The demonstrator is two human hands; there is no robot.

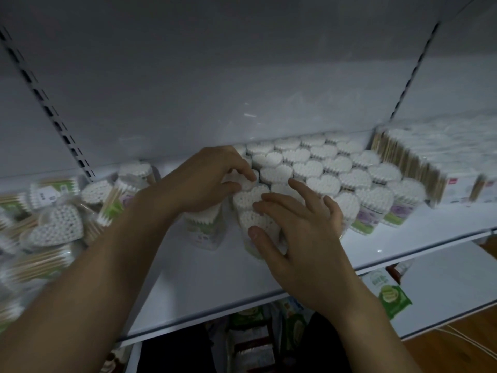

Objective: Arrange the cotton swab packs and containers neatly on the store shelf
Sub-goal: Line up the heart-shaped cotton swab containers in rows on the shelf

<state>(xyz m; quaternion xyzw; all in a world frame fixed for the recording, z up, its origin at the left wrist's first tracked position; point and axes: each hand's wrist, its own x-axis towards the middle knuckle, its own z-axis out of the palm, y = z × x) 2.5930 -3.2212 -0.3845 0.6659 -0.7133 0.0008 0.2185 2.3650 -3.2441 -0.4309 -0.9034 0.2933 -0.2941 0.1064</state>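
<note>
Clear heart-shaped tubs (pixel 325 168) of white cotton swabs are standing upright in tight rows at the middle of the shelf (pixel 204 275), reaching its back wall. Nearer the shelf's front, a front tub (pixel 248 220) is sitting under the right grip's (pixel 301 230) spread fingers, and the left grip (pixel 209 179) is curling round a rear tub (pixel 243 183). Wooden-stick swab packs (pixel 403 154) are standing packed at the shelf's right end. A jumbled heap (pixel 53 224) of swab packs and tubs is lying at its left end, several tipped.
</note>
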